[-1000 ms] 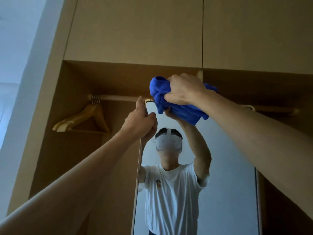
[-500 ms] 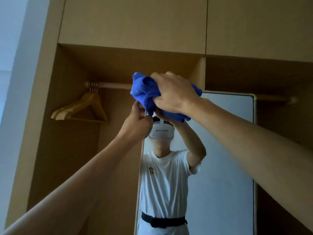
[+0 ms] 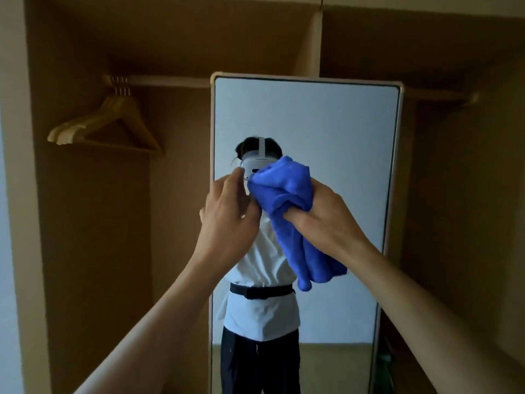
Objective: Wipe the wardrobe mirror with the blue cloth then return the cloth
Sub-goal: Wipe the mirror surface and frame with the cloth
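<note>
Fingers [image 3: 295, 216] of the right hand [image 3: 326, 223] are curled tight round the blue cloth [image 3: 284, 200] and grip it in a bunch. Some of the cloth puffs up over these fingers, and a long part hangs down under them. Just to the left, the left hand [image 3: 227, 223] is up at the same height. Its fingers are bent and sit right at the edge of the cloth. I cannot tell if they pinch the cloth or only touch it. Both bare arms reach up from the bottom of the view.

Behind the fingers stands the mirror [image 3: 335, 123]. It is tall and upright, with a pale frame and round corners. The cloth is in front of the glass, about halfway up. I cannot tell if it touches the glass. In the mirror a person shows, in a white shirt, a black belt and dark trousers, with a white headset on.

All around the mirror is the open wardrobe [image 3: 85, 237], made of brown wood. Higher than the fingers, a rail [image 3: 164, 81] runs across behind the top of the mirror. Far to the left and above the fingers, wooden hangers [image 3: 105, 123] hang close together on the rail. Past the wardrobe, at the far left, is a strip of pale wall [image 3: 7, 280].
</note>
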Demonstrator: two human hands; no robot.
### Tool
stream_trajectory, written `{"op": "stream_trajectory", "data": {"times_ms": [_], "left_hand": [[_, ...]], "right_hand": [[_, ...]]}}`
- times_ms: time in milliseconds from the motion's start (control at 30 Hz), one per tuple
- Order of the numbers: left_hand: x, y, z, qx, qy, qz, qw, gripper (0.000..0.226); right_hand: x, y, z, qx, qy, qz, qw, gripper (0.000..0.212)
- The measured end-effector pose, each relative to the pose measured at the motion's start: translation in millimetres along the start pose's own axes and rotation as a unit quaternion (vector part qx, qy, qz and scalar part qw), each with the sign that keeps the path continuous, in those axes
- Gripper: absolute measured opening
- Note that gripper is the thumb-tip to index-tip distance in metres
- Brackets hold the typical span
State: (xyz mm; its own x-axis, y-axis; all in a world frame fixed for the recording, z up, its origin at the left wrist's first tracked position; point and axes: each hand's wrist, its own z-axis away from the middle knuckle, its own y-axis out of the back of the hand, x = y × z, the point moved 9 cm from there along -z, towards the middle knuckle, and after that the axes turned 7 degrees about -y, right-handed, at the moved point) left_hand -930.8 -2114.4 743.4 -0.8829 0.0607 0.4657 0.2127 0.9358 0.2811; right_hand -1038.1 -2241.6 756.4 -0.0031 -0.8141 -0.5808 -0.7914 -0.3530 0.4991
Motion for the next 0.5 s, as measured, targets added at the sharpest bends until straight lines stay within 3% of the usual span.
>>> {"op": "stream_trajectory", "data": {"times_ms": [267,500], "left_hand": [[0.1,-76.8,94.5,-0.049,0.039,0.080,0.995,0.051],[-2.6,-140.3,158.7,-0.102,0.099,0.083,0.986,0.048]], "right_hand": [[101.5,-6.8,74.9,-0.047,-0.102,-0.127,0.985,0.008],[172.5,5.8,140.3,-0.059,-0.164,-0.127,0.976,0.031]]}}
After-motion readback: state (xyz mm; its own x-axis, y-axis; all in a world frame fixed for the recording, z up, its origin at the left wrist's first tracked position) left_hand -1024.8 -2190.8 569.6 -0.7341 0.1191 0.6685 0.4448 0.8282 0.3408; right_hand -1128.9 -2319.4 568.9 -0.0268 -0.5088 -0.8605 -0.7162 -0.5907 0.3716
